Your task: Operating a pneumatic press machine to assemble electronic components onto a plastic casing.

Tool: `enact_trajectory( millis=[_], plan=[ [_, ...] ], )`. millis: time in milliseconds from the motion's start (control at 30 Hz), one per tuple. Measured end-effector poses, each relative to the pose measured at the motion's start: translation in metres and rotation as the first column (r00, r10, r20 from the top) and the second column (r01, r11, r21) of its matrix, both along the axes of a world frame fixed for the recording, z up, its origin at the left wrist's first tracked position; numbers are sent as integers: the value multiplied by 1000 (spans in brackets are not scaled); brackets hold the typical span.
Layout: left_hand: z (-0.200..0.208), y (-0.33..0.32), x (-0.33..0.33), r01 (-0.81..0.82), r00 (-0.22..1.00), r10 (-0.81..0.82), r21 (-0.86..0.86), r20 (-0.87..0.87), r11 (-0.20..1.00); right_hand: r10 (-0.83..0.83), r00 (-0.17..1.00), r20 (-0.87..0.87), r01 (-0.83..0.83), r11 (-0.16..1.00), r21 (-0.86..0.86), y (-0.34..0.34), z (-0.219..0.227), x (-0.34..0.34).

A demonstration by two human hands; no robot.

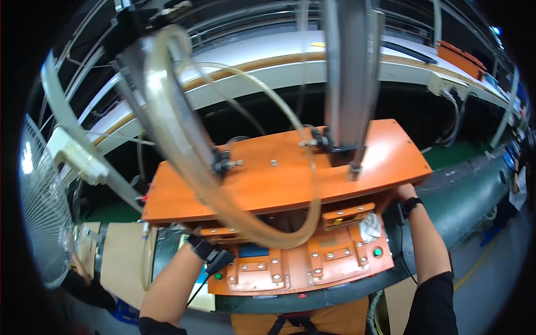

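Note:
In front of me stands an orange bench machine with a wide upper plate [262,192] and a lower bed [293,273] carrying bolted brackets. My right hand [406,192] is at the right end of the plate, its fingers hidden by the machine. My left forearm [167,285] reaches to the plate's left front edge, and that hand is almost wholly covered there. Both wrists wear black straps. Small orange clamp blocks, a left one [220,233] and a right one [349,214], sit beneath the plate. A crumpled white cloth [370,228] lies beside the right block.
Two upright metal cylinders, including the right one [350,78], rise from the plate. A thick translucent hose [223,204] loops across the front. Green buttons [378,252] mark the bed's corners. A fan [44,206] stands left, near cardboard [125,257]. A white bench [268,50] runs behind.

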State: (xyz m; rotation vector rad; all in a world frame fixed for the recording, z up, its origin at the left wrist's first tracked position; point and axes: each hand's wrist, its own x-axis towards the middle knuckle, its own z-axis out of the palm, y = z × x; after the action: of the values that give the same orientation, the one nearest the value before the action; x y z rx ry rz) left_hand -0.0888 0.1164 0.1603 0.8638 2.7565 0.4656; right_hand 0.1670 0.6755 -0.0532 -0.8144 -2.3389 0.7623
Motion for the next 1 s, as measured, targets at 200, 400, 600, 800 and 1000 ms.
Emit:
enact_trajectory(
  millis=[200,400,600,800,1000],
  plan=[
    [14,-9,-9,170,963,-173,31,205,985,-400,914,-67,392,913,-111,33,25,25],
    [-4,-45,4,86,921,-224,395,318,915,-575,762,298,597,802,21,-7,91,-15],
    [-1,-63,39,85,966,-178,414,190,906,-560,782,272,563,823,75,18,92,-44],
    [-55,-108,52,294,956,-209,652,-208,699,-452,888,88,459,884,-91,32,93,-32],
    [-9,-104,99,299,952,-204,549,-228,781,-354,914,-196,40,560,-828,11,88,122]
  ],
)
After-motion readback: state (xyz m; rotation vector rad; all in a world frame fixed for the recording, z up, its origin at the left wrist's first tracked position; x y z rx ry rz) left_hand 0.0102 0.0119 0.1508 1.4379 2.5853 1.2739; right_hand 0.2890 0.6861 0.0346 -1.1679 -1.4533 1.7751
